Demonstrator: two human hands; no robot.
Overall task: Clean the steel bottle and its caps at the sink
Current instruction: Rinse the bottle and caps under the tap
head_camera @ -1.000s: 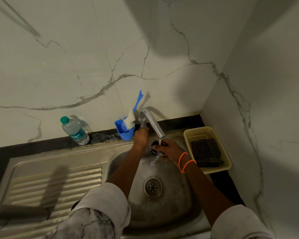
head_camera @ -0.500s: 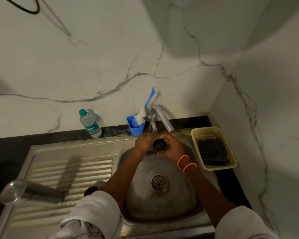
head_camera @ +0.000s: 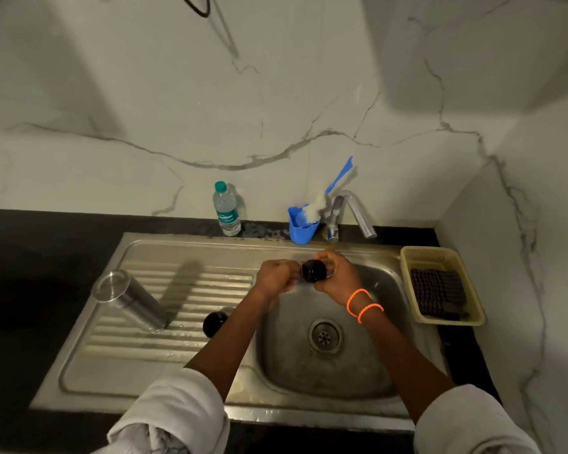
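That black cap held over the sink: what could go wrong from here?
The wet black cap, gripped between the left hand and right hand, might slip and drop into the sink basin. The steel bottle stands mouth-down on the ridged drainboard, and the second cap lies beside the left forearm; a sleeve or elbow could knock either over.

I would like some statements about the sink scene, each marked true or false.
1. The steel bottle stands on the draining board. True.
2. Both hands hold a black cap over the sink basin. True.
3. The orange bands are on the left wrist. False: they are on the right wrist.
4. The yellow basket lies left of the basin. False: it lies right of it.
5. A second black cap rests on the draining board. True.
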